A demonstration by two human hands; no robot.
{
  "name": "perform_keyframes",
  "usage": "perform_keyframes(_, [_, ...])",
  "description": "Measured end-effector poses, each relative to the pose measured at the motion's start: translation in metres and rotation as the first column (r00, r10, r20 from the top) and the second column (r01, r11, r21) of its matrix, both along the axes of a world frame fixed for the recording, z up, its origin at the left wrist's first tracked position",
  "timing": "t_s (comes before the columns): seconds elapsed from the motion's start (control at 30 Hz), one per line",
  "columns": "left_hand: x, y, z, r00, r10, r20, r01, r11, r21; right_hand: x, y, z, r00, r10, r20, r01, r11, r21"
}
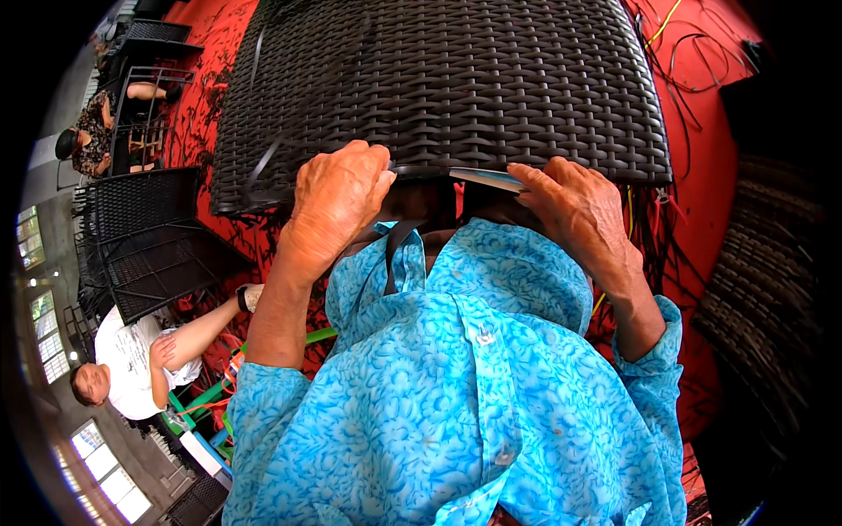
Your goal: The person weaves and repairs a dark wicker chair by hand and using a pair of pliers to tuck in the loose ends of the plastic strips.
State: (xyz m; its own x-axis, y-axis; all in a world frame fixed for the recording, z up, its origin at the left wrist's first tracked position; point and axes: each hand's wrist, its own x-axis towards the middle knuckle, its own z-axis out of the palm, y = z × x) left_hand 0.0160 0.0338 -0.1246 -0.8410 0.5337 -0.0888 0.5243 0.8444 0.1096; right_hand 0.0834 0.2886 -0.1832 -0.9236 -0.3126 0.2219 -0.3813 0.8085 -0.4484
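Observation:
A large dark wicker panel [438,83], woven from flat black strands, lies in front of my lap with its near edge toward me. My left hand [340,202] is closed at that edge, knuckles up, with the thumb and forefinger pressed together there. A bit of dark strand shows beside the thumb; the fingertips are hidden. My right hand [574,210] is closed around a thin flat metal blade [488,179], the forefinger stretched along it. The blade points left, toward my left hand, and lies just under the panel's edge. Its handle is hidden in my palm.
Black strand scraps [662,254] litter the red floor [702,105]. A stack of woven pieces [759,272] stands at right. On the left are black woven frames [149,237], a seated person in white [136,368] and another person [92,136] farther off.

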Motion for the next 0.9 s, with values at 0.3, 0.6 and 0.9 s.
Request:
perform_keyframes(0.3, [0.005, 0.008, -0.006, 0.998, -0.035, -0.048, 0.037, 0.999, 0.039, -0.002, 0.001, 0.002, 1.000, 0.006, -0.027, -0.006, 1.000, -0.002])
perform_keyframes(0.6, [0.007, 0.002, -0.009, 0.989, 0.024, 0.145, -0.042, 0.991, 0.126, -0.003, 0.001, 0.002, 1.000, -0.002, -0.032, 0.002, 1.000, -0.006])
perform_keyframes(0.9, [0.015, 0.014, -0.016, 0.998, 0.052, 0.038, -0.059, 0.974, 0.220, -0.004, 0.002, 0.005, 0.999, 0.015, -0.041, -0.015, 1.000, 0.004])
